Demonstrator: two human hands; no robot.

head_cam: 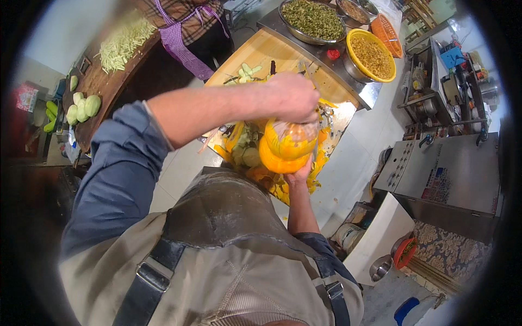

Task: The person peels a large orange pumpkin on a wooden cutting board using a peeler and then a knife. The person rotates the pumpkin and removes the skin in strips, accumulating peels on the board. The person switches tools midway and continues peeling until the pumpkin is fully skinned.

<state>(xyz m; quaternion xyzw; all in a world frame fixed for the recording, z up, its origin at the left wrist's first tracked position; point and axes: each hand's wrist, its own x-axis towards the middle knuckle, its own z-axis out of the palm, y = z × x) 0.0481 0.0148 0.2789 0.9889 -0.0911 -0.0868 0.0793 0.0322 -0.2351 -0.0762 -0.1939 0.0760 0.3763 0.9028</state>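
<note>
An orange, two-tiered pumpkin [287,148] is held up over the near end of the wooden board, its skin looking partly pared and paler toward the top. My right hand [299,173] grips its lower side, thumb along the flank. My left hand [295,98] is curled at the pumpkin's upper end; its fingers are hidden, so what it holds cannot be told. A thin grey edge shows along the pumpkin's right side, too unclear to name. Orange peelings [322,157] litter the board around it, with greenish peelings [248,142] to the left.
The wooden cutting board [261,51] carries pale green peelings [246,73]. Beyond it stand a steel bowl of chopped greens [312,18] and a yellow basket [371,55]. A co-worker in a purple apron [181,47] stands by a round board with shreds [124,45] and peeled gourds [83,108].
</note>
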